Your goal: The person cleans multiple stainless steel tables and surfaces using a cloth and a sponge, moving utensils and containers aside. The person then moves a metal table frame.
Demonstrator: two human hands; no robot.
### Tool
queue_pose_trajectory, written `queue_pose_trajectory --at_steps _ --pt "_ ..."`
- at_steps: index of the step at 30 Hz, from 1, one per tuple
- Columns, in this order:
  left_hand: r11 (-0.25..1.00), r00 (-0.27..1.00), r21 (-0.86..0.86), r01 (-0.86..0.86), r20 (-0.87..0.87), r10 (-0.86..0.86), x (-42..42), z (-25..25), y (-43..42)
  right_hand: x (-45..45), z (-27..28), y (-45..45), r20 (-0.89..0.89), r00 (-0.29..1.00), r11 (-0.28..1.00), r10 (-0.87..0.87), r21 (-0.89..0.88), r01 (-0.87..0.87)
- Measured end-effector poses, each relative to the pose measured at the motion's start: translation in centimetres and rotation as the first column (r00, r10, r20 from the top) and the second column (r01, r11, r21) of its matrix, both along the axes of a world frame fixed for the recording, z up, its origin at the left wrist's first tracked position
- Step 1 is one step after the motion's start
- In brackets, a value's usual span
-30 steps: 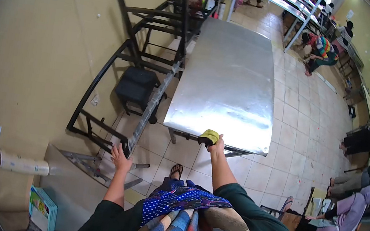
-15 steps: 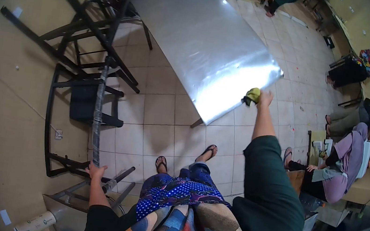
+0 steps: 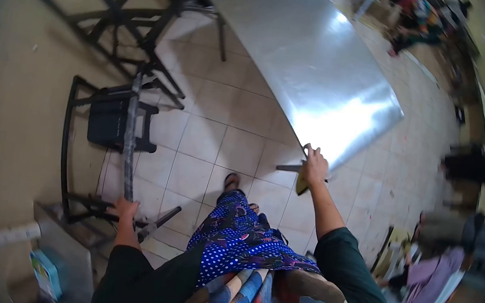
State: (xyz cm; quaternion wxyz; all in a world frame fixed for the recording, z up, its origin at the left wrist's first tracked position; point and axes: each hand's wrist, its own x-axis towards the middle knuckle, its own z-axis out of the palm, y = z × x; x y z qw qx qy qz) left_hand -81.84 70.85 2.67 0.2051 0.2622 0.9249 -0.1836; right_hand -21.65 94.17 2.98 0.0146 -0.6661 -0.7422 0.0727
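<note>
A long metal table with a shiny top stands ahead, turned at an angle. My right hand is at its near corner, fingers bent over the edge, and a yellow-green cloth hangs beneath the palm. On the left, my left hand is wrapped round the lower end of a dark frame bar covered in clear wrapping. That bar belongs to a black metal frame near the wall.
A black stool stands behind the wrapped bar. More dark frames lean at the upper left. A lower metal surface is at the near left. Seated people are along the right side, and another person crouches at the back.
The table has swung from straight to angled. My right hand has moved from its near edge to the near corner. My left hand and the wrapped bar have shifted left since the first frame.
</note>
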Motion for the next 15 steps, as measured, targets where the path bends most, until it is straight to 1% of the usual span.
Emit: queue_pose_trajectory --at_steps 1,3,4,5,6,7,8,9,10,11,12,13,14,15 --pt "0.999 0.999 0.02 0.03 -0.026 -0.029 0.6 -1.5 0.1 0.0 0.5 1.8 -0.023 1.0 1.0 -0.021 0.001 0.021" --pt "0.997 0.993 0.072 0.002 0.118 -0.01 -0.3 -6.1 0.1 0.1 -0.1 4.0 -0.098 0.994 0.998 0.045 0.042 -0.041" --pt "0.982 0.989 0.176 -0.076 0.135 0.052 0.9 -7.5 0.3 0.3 0.7 4.6 -0.094 0.994 0.999 0.046 0.031 -0.043" --pt "0.948 0.982 0.282 -0.148 0.152 0.108 2.6 -8.3 1.3 0.8 1.1 6.1 -0.079 0.997 0.997 0.007 -0.075 -0.013" --pt "0.929 0.978 0.324 -0.178 0.163 0.131 3.0 -8.4 2.3 1.5 0.0 7.3 -0.016 0.999 0.995 -0.041 -0.095 0.04" --pt "0.911 0.972 0.355 -0.21 0.177 0.155 4.3 -8.4 2.8 2.7 0.6 8.1 -0.034 0.999 0.996 -0.039 -0.08 0.036" --pt "0.905 0.967 0.367 -0.215 0.211 0.144 5.2 -8.2 3.7 3.4 1.3 9.7 0.059 0.993 0.986 -0.099 -0.126 0.106" --pt "0.901 0.963 0.381 -0.209 0.241 0.122 5.5 -7.4 4.0 3.3 2.7 10.9 0.147 0.959 0.935 -0.241 -0.229 0.27" --pt "0.893 0.956 0.373 -0.252 0.236 0.172 5.9 -6.6 4.8 5.6 1.3 12.3 0.166 0.955 0.951 -0.247 -0.147 0.271" --pt "0.896 0.945 0.354 -0.27 0.278 0.175 6.4 -5.9 5.7 7.5 0.8 14.0 0.189 0.951 0.947 -0.245 -0.165 0.276" --pt "0.897 0.93 0.336 -0.288 0.322 0.178 7.1 -5.7 7.1 8.0 1.3 16.2 0.235 0.927 0.915 -0.292 -0.214 0.342" --pt "0.886 0.92 0.343 -0.311 0.341 0.191 6.6 -4.5 5.3 8.3 2.2 13.8 0.257 0.925 0.923 -0.279 -0.192 0.332" --pt "0.875 0.905 0.34 -0.345 0.366 0.215 7.0 -4.0 4.9 10.3 1.8 13.9 0.304 0.917 0.922 -0.259 -0.204 0.328" --pt "0.851 0.901 0.376 -0.368 0.369 0.227 8.0 -3.9 4.3 12.0 1.2 14.4 0.328 0.9 0.904 -0.286 -0.218 0.367"
